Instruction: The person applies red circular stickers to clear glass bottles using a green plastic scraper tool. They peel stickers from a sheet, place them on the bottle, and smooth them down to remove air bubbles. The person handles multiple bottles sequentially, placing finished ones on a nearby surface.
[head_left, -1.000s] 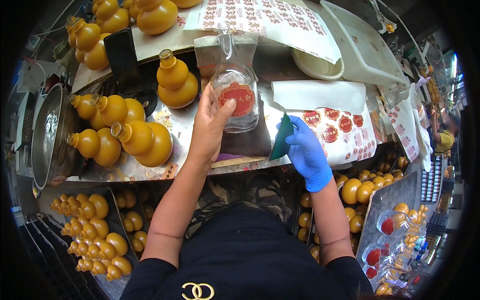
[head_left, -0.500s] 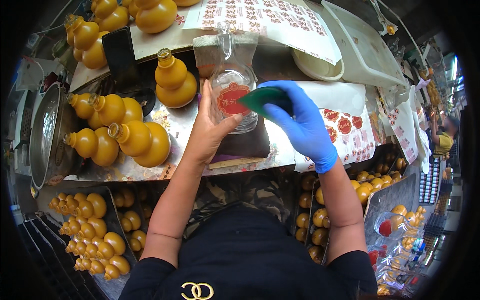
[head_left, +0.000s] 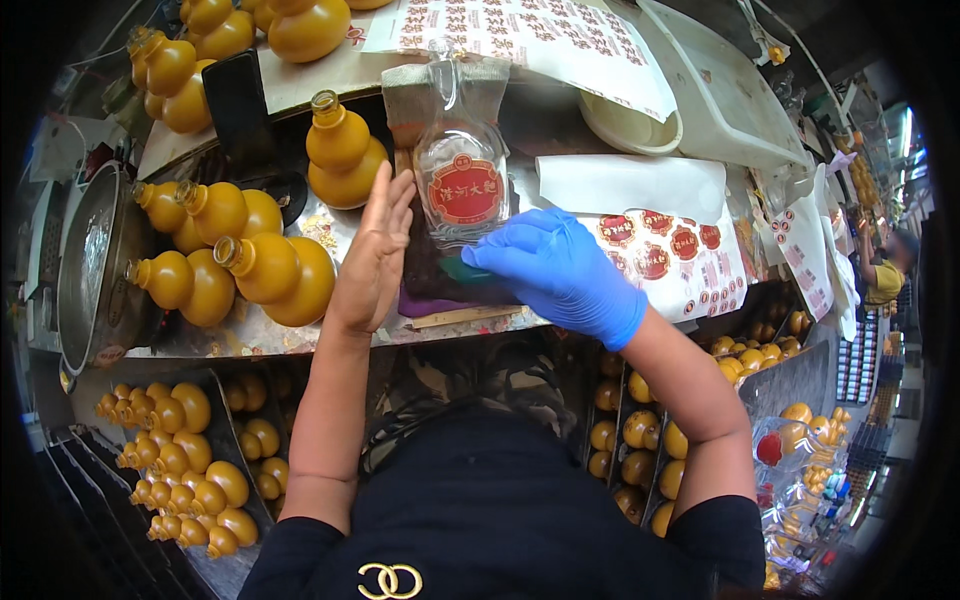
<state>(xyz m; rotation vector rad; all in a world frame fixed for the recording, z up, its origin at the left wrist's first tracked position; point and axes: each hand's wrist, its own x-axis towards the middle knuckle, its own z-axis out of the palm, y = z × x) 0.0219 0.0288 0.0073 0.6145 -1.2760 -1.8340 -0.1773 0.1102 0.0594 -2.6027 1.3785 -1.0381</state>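
Observation:
A clear glass bottle with a red label on its front lies on a dark pad, its neck pointing away from me. My left hand is bare and holds nothing; its fingers stretch out along the bottle's left side. In a blue glove, my right hand is closed on a green scraper at the base end of the bottle. Most of the scraper is hidden under the glove. Whether it touches the glass I cannot tell.
Several yellow gourd-shaped bottles stand left of the pad, near a metal pan. A sheet of red labels lies at the right. Behind are a cream bowl, a white tub and a phone-like black slab.
My left hand has let go of the bottle and opened beside it. The right hand has brought the scraper from the label down toward me, to the bottle's base. The label now shows whole.

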